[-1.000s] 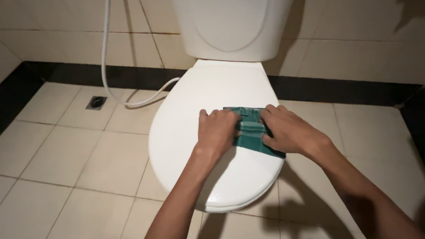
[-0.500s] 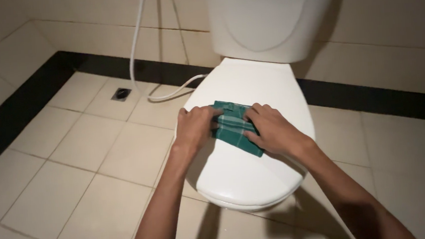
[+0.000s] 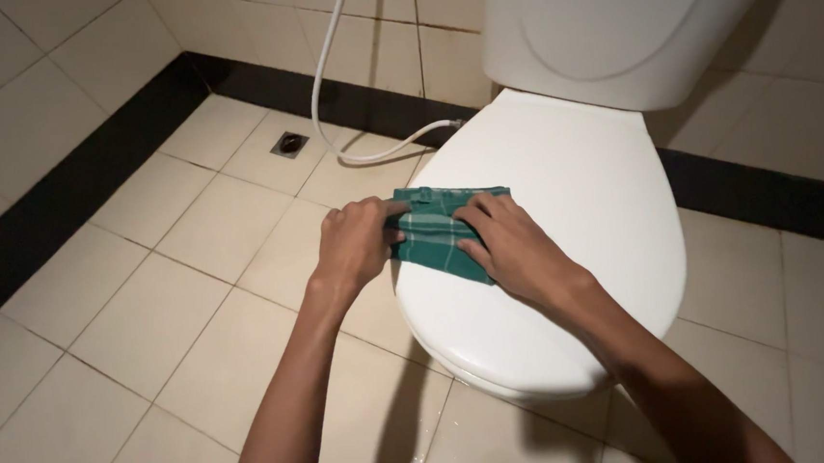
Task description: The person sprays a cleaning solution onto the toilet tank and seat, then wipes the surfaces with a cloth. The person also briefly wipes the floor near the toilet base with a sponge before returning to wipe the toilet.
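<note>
A folded green checked cloth [image 3: 436, 232] lies at the left edge of a closed white toilet lid [image 3: 567, 240]. My left hand [image 3: 355, 245] grips the cloth's left end with curled fingers. My right hand [image 3: 510, 249] rests on its right half, fingers pressing it flat against the lid. Part of the cloth is hidden under both hands.
The white cistern [image 3: 610, 24] stands behind the lid. A white hose [image 3: 330, 92] hangs down the wall and loops across the beige tiled floor. A square floor drain [image 3: 290, 144] sits near the black skirting [image 3: 71, 188]. The floor below the bowl looks wet [image 3: 428, 462].
Both hands and the cloth have shifted from the lid's middle toward its left edge. The view has swung right, bringing the toilet further right in the picture.
</note>
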